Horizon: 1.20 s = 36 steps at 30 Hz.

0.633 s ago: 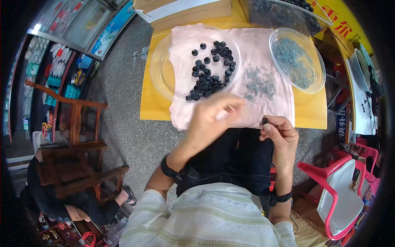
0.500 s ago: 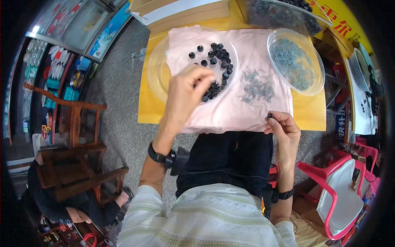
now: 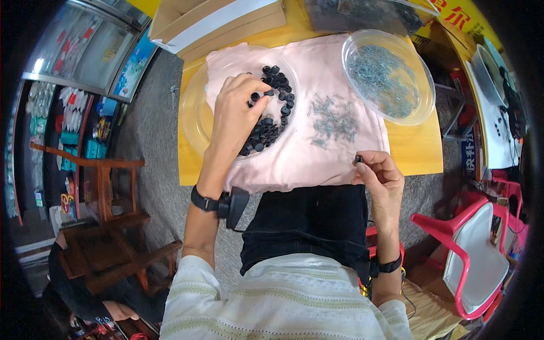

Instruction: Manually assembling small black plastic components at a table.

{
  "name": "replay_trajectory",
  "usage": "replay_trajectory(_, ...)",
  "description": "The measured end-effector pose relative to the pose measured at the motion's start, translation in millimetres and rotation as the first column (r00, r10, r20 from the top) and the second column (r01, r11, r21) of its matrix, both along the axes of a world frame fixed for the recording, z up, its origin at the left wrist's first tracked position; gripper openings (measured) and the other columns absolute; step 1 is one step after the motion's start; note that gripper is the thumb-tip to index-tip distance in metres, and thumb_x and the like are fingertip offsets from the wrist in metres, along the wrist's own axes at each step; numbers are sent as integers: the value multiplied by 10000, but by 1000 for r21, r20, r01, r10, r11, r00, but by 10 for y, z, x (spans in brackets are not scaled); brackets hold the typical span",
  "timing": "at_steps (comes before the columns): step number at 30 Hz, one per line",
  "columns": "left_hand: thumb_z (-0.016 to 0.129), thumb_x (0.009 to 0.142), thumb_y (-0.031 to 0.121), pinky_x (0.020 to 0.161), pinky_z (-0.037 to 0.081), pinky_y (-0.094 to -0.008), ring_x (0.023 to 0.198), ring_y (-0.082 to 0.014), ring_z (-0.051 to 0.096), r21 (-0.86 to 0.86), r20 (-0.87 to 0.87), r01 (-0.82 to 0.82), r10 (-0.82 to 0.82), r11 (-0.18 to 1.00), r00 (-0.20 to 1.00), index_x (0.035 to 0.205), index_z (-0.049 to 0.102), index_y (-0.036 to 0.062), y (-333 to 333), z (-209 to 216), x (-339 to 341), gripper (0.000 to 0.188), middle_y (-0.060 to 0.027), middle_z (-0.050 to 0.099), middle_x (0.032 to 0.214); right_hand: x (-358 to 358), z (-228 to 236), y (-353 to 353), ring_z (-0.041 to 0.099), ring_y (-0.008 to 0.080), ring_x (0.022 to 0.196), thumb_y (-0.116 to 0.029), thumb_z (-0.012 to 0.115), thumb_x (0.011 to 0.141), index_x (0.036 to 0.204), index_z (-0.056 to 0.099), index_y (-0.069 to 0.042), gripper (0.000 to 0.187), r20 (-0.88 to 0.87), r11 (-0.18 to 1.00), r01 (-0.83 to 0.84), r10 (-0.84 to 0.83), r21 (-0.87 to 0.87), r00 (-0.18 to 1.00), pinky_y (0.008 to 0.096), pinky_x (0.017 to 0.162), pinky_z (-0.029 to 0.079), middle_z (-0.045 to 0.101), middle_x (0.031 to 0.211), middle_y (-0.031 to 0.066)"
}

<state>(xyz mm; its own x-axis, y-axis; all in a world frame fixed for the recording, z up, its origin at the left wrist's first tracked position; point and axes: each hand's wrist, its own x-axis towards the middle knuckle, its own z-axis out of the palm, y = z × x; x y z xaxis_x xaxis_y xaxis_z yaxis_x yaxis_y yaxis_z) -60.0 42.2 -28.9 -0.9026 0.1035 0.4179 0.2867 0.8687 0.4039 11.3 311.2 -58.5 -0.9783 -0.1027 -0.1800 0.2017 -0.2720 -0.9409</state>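
My left hand (image 3: 238,105) is over the clear round plastic tray (image 3: 191,107), its thumb and forefinger pinched on a small black round cap (image 3: 269,92). Around it in the tray lie many more black caps (image 3: 265,133), curved along the right side. My right hand (image 3: 382,173), at the cloth's near right edge, grips another small black piece (image 3: 358,159) between thumb and fingertips. Between the hands, loose silvery screws (image 3: 334,122) are scattered on the pink cloth (image 3: 306,73). Beyond them stands a clear round tub (image 3: 347,71) of similar screws.
A yellow table (image 3: 416,150) lies under the cloth. At its far side are an open cardboard box (image 3: 226,31) and a clear bin (image 3: 362,20) of black pieces. A wooden chair (image 3: 105,192) stands left, a pink-framed chair (image 3: 464,255) right. Another person sits at lower left.
My left hand has come to a pinch on a cap among the others in the tray. My right hand still holds its black piece. The whole view has shifted slightly.
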Motion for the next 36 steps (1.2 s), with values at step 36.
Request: replay_trajectory(36,646,797,-76,788,513,-251,890,-138,617,826,2,246,-439,507,898,1052,591,-51,843,108,1252,262,-102,605,999,515,269,-61,596,140,975,-51,589,880,1077,571,3,205,-184,907,-173,108,-384,977,249,800,471,639,1034,103)
